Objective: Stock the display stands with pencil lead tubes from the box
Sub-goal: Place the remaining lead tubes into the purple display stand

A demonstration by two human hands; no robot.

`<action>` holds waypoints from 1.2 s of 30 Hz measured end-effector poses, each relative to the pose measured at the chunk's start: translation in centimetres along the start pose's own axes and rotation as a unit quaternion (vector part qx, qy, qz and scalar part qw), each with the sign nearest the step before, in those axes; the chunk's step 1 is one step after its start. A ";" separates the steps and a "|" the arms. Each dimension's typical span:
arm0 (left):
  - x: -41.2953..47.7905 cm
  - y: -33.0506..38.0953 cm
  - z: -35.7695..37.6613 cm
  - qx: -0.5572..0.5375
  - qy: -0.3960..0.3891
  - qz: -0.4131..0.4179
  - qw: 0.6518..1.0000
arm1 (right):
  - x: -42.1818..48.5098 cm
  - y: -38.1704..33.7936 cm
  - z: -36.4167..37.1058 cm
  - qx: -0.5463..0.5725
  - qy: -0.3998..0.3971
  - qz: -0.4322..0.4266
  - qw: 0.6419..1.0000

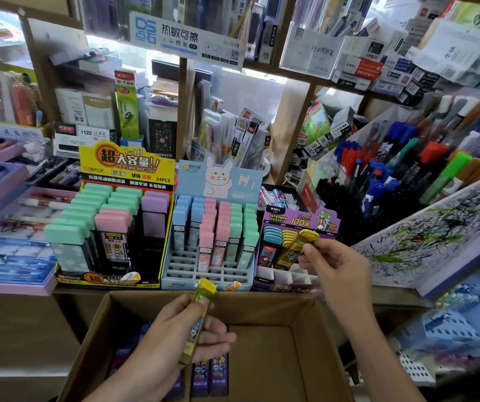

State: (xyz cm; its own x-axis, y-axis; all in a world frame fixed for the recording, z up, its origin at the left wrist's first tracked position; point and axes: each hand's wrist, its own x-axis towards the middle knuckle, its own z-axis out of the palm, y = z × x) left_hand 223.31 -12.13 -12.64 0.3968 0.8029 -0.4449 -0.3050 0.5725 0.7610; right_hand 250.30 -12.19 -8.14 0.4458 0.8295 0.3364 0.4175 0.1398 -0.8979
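Note:
My left hand point(180, 340) grips a yellow pencil lead tube point(199, 317) upright above the open cardboard box point(262, 352). My right hand point(340, 274) pinches a second yellow-capped tube point(296, 248), tilted, its lower end at the purple display stand point(286, 281), which holds blue and yellow tubes in its back rows. Several purple tubes point(209, 375) lie in the bottom of the box. To the left stand a blue rabbit display stand point(207, 274) with blue, pink and green tubes, and a yellow-black stand point(105, 278) with larger green, pink and purple cases.
The stands sit on a shelf edge just behind the box. A scribbled test pad point(430, 239) slopes at the right beside racks of markers point(407, 169). Purple pen trays point(9, 227) lie at the left. Shelves of boxed stationery rise behind.

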 end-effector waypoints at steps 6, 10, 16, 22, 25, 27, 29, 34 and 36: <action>0.0 0.1 0.1 -0.001 0.005 -0.001 1.000 | 0.1 0.4 0.4 -0.033 0.002 -0.018 0.999; 0.0 0.2 0.2 0.001 0.004 -0.006 1.000 | 0.2 0.5 0.3 -0.080 0.009 -0.040 0.996; -0.3 0.3 0.4 0.002 0.007 -0.007 1.000 | -0.2 1.7 0.7 -0.130 -0.011 -0.030 0.991; -0.2 0.3 0.4 0.000 0.012 -0.010 1.000 | -0.2 2.2 1.2 -0.191 -0.039 -0.019 0.981; -0.2 0.2 0.3 -0.001 0.012 -0.012 1.000 | -0.3 2.2 1.3 -0.195 -0.034 -0.012 0.980; -0.1 0.2 0.4 0.002 0.011 -0.013 1.000 | -0.2 2.2 1.3 -0.195 -0.031 -0.012 0.980; -0.1 0.2 0.3 0.004 0.015 -0.009 1.000 | -0.2 2.2 1.2 -0.198 -0.032 -0.015 0.980; 0.2 0.0 0.4 0.009 0.036 0.023 0.999 | -0.9 1.2 0.7 -0.162 0.018 -0.017 0.986; 0.5 -0.3 0.2 0.025 0.051 0.044 0.997 | -1.5 0.4 0.5 -0.151 0.037 -0.029 0.987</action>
State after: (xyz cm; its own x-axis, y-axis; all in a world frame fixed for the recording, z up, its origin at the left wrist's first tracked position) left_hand 223.78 -11.95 -13.03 0.2788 0.8640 -0.4192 -0.2908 0.4920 0.8206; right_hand 249.45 -13.12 -9.14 0.4654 0.7817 0.4151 0.6566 0.0096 -0.7542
